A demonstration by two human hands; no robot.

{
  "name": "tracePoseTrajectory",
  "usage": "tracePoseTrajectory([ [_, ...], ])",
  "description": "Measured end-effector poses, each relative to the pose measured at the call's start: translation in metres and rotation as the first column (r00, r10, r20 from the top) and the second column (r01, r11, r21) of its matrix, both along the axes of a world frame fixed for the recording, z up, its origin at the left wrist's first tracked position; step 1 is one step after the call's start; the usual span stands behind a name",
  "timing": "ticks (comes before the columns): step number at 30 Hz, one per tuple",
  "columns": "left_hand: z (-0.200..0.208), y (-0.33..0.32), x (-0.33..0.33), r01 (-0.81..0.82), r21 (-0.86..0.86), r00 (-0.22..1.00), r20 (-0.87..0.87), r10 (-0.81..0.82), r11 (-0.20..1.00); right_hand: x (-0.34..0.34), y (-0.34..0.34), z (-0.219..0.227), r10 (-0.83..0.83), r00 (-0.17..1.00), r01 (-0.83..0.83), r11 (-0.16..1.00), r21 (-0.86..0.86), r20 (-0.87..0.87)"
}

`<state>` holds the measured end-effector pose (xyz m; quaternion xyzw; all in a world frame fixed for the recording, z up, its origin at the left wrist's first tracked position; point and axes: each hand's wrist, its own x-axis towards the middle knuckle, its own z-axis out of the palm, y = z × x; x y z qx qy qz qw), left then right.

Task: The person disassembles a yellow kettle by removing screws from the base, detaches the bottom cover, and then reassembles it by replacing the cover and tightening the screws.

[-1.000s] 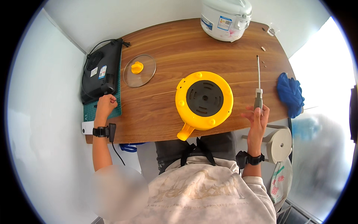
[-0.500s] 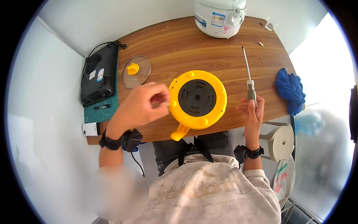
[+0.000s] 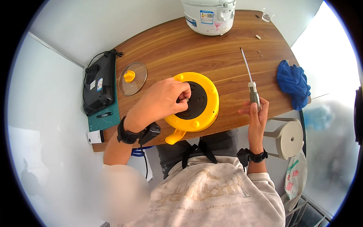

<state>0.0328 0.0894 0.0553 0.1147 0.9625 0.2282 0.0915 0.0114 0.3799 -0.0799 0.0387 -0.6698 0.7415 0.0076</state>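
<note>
A yellow round electric pot lies bottom-up on the table, with a slotted black centre plate, small yellow feet and a handle toward me. Over the left part of that plate is my left hand, its fingertips pinched on a tiny metallic piece that looks like a screw, mostly hidden. My right hand, right of the pot, holds a screwdriver by its grey handle, the shaft pointing up and away from me. A glass lid with a yellow knob lies left of the pot.
Far left, a black corded appliance rests on a green mat beside a black pen; a white box-like device is nearer. A white rice cooker stands at the back, a blue cloth at right, a stool below.
My left hand has moved right, from the pot's left rim to over the black plate. The right hand still holds the screwdriver, and the view has shifted slightly.
</note>
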Motion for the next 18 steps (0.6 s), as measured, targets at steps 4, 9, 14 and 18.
tracePoseTrajectory([
  [4,-0.005,0.000,0.000,0.050,-0.007,0.993,-0.108,-0.051,0.999,-0.001,0.000,-0.003,0.007,1.000,-0.007,1.000,0.008,-0.003],
  [9,-0.003,-0.004,0.006,-0.006,0.040,0.992,-0.123,0.011,0.999,-0.001,-0.001,-0.003,0.009,1.000,-0.009,1.000,0.022,-0.009],
  [14,0.004,-0.002,0.014,-0.007,-0.035,0.990,-0.143,0.002,0.999,0.000,-0.001,0.001,0.014,1.000,-0.014,1.000,0.016,0.003],
  [18,-0.002,-0.002,0.015,0.032,-0.044,0.983,-0.179,-0.040,0.999,0.000,-0.001,-0.002,0.019,1.000,-0.019,1.000,0.010,0.002],
])
